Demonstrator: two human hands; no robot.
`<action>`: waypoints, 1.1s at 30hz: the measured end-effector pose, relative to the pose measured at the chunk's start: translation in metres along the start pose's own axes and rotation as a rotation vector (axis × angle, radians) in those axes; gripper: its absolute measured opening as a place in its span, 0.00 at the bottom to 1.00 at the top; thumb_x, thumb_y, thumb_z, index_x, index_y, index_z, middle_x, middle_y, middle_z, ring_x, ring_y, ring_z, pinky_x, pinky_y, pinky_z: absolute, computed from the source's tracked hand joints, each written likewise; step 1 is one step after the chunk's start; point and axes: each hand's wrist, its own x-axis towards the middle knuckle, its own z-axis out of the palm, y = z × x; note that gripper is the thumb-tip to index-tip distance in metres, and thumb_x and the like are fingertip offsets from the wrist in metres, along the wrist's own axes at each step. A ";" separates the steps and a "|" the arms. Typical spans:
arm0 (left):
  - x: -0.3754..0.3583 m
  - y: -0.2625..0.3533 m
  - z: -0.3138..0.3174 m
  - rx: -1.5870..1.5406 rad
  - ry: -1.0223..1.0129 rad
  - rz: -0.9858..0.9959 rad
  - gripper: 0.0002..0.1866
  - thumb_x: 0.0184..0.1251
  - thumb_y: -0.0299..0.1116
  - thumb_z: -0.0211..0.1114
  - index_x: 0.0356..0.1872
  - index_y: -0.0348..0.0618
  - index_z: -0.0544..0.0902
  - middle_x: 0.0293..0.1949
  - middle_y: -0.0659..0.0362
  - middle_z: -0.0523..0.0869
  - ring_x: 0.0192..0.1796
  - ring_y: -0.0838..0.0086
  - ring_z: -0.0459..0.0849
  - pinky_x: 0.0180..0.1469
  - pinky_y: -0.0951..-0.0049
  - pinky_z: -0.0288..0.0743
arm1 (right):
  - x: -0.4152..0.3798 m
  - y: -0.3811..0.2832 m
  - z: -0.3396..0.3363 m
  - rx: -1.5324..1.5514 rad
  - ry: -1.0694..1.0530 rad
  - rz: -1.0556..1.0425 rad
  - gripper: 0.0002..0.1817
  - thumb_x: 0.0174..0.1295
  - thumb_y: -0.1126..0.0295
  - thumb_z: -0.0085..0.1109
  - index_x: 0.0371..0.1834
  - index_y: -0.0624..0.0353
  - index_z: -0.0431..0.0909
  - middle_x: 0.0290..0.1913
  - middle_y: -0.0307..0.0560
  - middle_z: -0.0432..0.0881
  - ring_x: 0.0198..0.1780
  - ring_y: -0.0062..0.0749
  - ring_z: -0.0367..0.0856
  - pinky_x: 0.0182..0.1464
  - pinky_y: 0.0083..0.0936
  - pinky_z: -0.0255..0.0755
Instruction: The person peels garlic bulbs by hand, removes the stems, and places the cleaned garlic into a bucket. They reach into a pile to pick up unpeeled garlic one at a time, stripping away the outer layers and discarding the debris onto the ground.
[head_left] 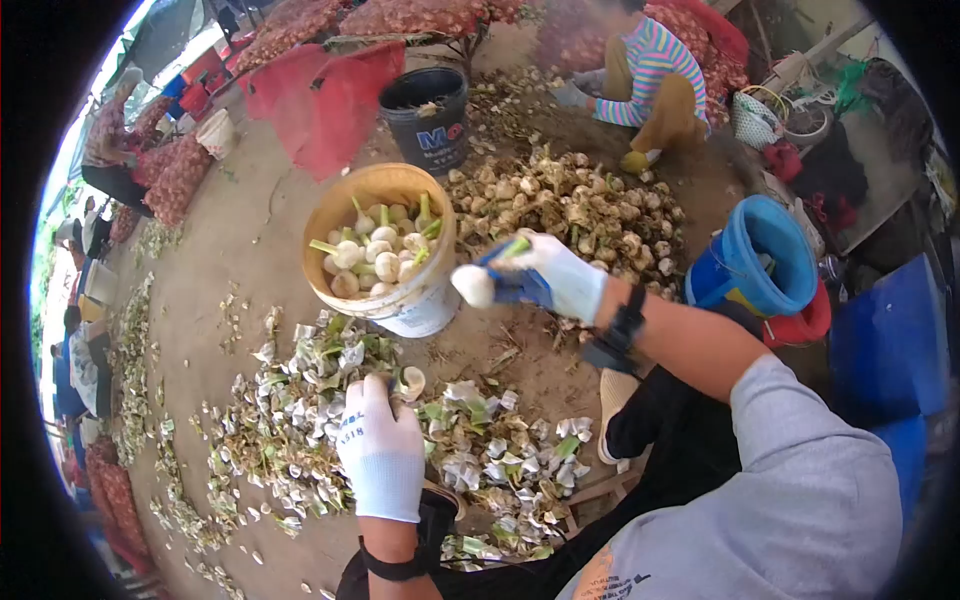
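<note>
My right hand (pixel 548 272), in a white glove with a blue palm, grips a peeled white garlic bulb (pixel 474 286) with a short green stem. It is just right of a bucket (pixel 330 285) partly filled with peeled garlic bulbs (pixel 380 245). Low over a heap of garlic skins (pixel 290 430), my left hand (pixel 382 440) is in a matching glove. Its fingers are closed at a curled piece of garlic skin (pixel 411 383). My left palm is hidden from view.
Unpeeled garlic (pixel 570 215) is piled beyond my right hand. A black bucket (pixel 428 125) stands behind the garlic bucket, a blue bucket (pixel 765 255) at right. A person in a striped top (pixel 660 70) crouches at the back. Red sacks (pixel 175 180) lie at left.
</note>
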 end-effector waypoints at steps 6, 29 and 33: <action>-0.005 0.004 -0.004 0.193 -0.257 0.001 0.18 0.66 0.44 0.75 0.41 0.37 0.86 0.46 0.46 0.85 0.50 0.49 0.86 0.51 0.53 0.80 | 0.057 -0.027 0.017 -0.319 -0.065 -0.271 0.20 0.74 0.62 0.65 0.61 0.63 0.80 0.57 0.47 0.87 0.56 0.35 0.88 0.61 0.34 0.82; -0.007 0.015 0.012 0.125 -0.522 0.286 0.08 0.60 0.28 0.69 0.38 0.39 0.81 0.42 0.50 0.84 0.47 0.50 0.84 0.48 0.53 0.78 | 0.045 0.264 -0.193 -1.604 0.019 0.676 0.23 0.68 0.68 0.69 0.64 0.66 0.78 0.64 0.63 0.80 0.55 0.44 0.88 0.50 0.35 0.87; -0.014 0.020 0.013 0.076 -0.575 0.330 0.11 0.63 0.38 0.72 0.34 0.41 0.83 0.36 0.51 0.84 0.42 0.52 0.85 0.45 0.54 0.79 | 0.039 0.210 -0.131 -0.701 0.163 0.622 0.16 0.68 0.62 0.73 0.42 0.67 0.86 0.38 0.54 0.89 0.34 0.40 0.89 0.36 0.38 0.87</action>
